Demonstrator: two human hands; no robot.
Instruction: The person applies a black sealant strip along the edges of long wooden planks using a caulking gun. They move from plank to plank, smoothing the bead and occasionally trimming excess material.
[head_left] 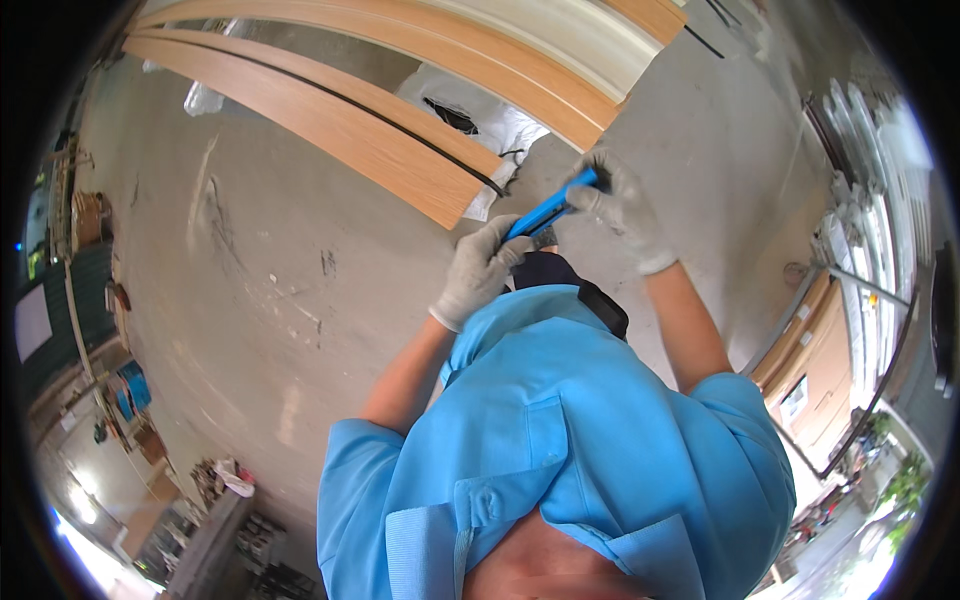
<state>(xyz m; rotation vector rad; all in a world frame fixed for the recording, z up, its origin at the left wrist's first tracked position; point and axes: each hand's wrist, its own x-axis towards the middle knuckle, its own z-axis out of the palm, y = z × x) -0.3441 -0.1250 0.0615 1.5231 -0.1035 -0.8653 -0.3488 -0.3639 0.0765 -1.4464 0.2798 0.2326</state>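
Observation:
Both hands wear whitish work gloves and meet in front of my body on a slim blue utility knife [545,211] with a dark slot along its side. My left hand [477,268] is closed around its lower left end. My right hand [622,208] pinches the upper right end, where a dark part shows by the fingers; a blade cannot be made out. Just beyond the hands, a long wood-coloured panel [330,115] with a black strip along it ends near my left hand.
More long wood-coloured profiles [480,55] and a cream one [560,40] lie raised at the far side. White plastic wrapping [505,130] hangs among them. Bundled silvery lengths [870,200] stand on a rack at the right. A bench [210,545] is at lower left on the grey floor.

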